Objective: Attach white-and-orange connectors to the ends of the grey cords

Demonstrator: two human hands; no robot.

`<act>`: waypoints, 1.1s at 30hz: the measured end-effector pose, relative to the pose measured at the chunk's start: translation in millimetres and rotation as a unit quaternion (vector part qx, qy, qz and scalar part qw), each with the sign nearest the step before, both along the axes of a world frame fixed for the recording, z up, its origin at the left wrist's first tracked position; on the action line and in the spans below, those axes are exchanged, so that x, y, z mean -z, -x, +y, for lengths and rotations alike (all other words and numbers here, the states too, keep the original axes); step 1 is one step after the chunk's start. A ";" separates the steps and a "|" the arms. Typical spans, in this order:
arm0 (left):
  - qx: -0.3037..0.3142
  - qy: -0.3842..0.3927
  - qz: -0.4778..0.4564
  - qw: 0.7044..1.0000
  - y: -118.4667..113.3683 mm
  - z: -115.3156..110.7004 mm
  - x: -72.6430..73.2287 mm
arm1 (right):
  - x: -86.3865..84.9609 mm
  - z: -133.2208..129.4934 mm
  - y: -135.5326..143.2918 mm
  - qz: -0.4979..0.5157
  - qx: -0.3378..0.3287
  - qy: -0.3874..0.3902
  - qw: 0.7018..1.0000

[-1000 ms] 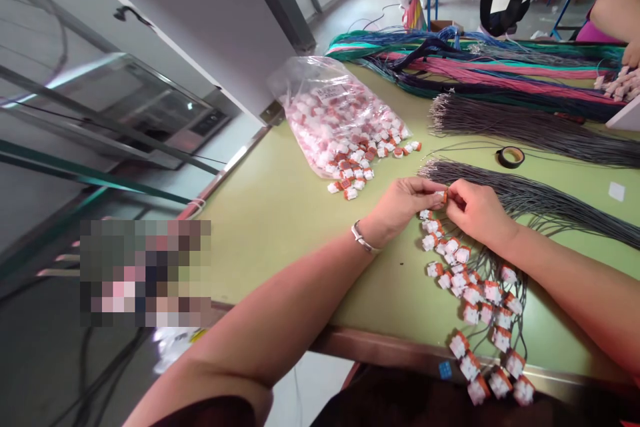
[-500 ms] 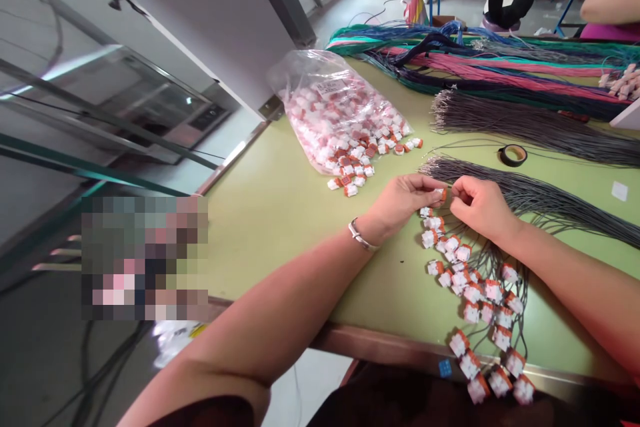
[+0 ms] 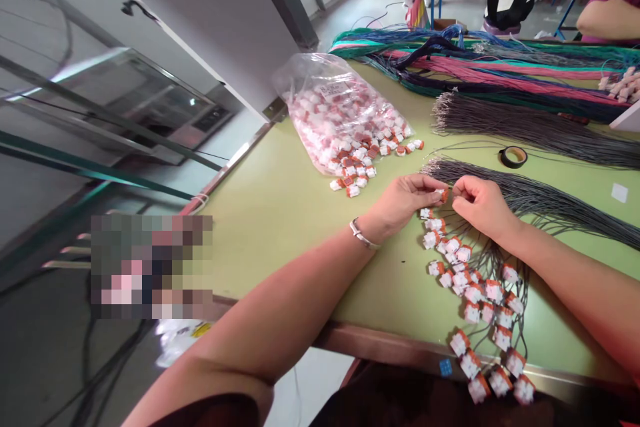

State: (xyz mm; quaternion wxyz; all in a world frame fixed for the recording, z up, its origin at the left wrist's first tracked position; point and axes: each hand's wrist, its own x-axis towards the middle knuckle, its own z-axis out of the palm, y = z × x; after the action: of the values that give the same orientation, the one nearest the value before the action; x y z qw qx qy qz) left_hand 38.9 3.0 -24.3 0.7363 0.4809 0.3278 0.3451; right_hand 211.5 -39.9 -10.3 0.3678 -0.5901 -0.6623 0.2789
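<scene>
The left hand (image 3: 403,203) pinches a small white and orange plastic connector (image 3: 442,195) between thumb and fingertips, its grip closed tight on the part. The right hand (image 3: 479,205) meets it from the other side, fingers pinched shut on what seems to be a thin grey wire at the connector, though the wire end is too small to make out. Both hands hover just above the pale green desk (image 3: 280,213). Below them lies a string of finished white and orange connectors on grey leads (image 3: 470,293), running to the desk edge. Behind the right hand spreads a bundle of grey wires (image 3: 550,203). Farther left sits a clear plastic bag of loose connectors (image 3: 340,117), with a roll of black tape (image 3: 513,157) beyond.
</scene>
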 end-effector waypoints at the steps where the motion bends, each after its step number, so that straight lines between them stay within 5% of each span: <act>1: -0.004 0.001 0.001 1.000 -0.4 -0.1 0.2 | -0.2 -0.1 0.3 0.004 0.002 0.002 1.000; 21: -0.017 -0.022 0.018 0.999 2.0 -1.5 0.3 | -2.2 -0.8 -0.4 0.048 0.025 0.048 0.997; 33: -0.023 -0.004 0.009 1.000 2.8 -2.3 0.9 | 0.8 -1.0 -0.3 0.033 0.020 0.002 0.999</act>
State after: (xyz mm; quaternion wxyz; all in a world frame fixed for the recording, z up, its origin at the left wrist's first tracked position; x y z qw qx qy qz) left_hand 36.1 0.7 -25.2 0.7235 0.4791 0.3437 0.3590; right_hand 211.9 -40.9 -11.1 0.3942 -0.5945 -0.6372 0.2917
